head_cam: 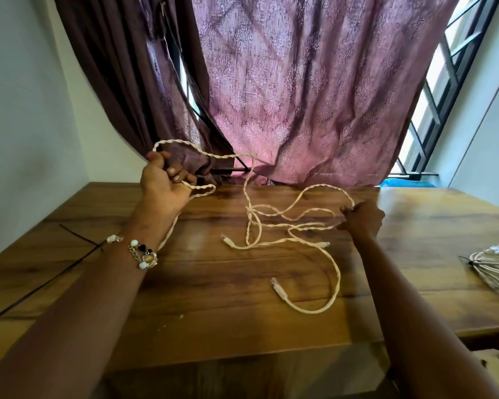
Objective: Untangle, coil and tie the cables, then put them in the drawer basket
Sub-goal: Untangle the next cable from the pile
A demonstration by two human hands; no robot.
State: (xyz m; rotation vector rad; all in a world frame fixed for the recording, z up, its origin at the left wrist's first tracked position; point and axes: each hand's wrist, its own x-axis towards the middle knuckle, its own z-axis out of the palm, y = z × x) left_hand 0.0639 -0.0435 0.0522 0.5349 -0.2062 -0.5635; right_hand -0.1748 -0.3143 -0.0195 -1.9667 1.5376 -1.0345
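Curtain [314,90], one, patterned pink-purple, with a darker panel at its left; it hangs behind the far edge of the table and bunches where it meets it.

Table [213,298], one, brown wood grain. I see its far edge under the curtain, its near edge low in view, and its left side running down toward me. Bare wood lies in front of the tangle and between the two forearms; more bare wood lies to the right, between the tangle and the bundle.

Window [444,82], one, dark bars, at upper right beside the curtain.

Cream twisted cable [285,226], a loose tangle; I cannot count the strands. It sprawls over the middle of the table, one stretch raised off the wood toward the left hand. I count three plug ends lying on the table.

Left hand [163,187], one, lifted above the far left part of the table, fingers curled round a loop of the cable. A beaded bracelet [143,253] sits on that wrist.

Right hand [363,217], one, low at the table, fingers pinched on a bend of the same cable.

Coiled white cable bundle [493,267], one, on the table at the right edge of view, well apart from the tangle.

Thin black ties [78,236], apparently two, crossing on the table's left side.
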